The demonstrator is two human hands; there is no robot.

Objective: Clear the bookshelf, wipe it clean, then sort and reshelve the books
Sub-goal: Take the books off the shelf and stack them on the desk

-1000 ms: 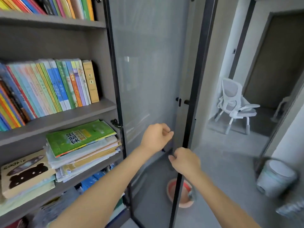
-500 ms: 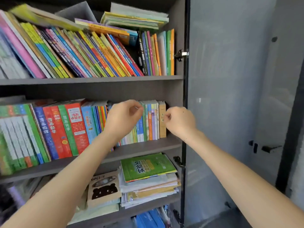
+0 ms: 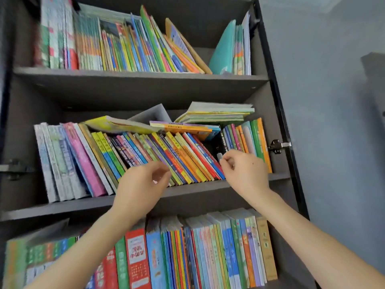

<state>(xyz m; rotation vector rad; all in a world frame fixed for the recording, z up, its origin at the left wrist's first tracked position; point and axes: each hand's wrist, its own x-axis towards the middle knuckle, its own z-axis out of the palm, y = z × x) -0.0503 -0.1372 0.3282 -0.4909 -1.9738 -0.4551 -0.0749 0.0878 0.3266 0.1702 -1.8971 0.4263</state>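
Note:
A dark grey bookshelf (image 3: pixel 143 80) fills the view, three shelves packed with thin colourful books. On the middle shelf (image 3: pixel 208 185) a row of books (image 3: pixel 177 155) leans left, with a few books (image 3: pixel 216 114) lying flat on top. My left hand (image 3: pixel 141 184) is raised in front of that row, fingers loosely curled, holding nothing. My right hand (image 3: pixel 244 172) hovers at the gap beside the upright books (image 3: pixel 250 136) at the right end, fingers curled, empty as far as I can see. Neither hand grips a book.
The top shelf holds leaning books (image 3: pixel 125 44) and a teal folder (image 3: pixel 224 49). The lower shelf carries an upright row (image 3: pixel 208 253). The open cabinet door (image 3: pixel 333 122) stands to the right, its hinge (image 3: pixel 278 146) at the shelf's side.
My view has swung from the door and floor up the bookshelf. Both hands left the door edge and rose from the lower row to the middle shelf.

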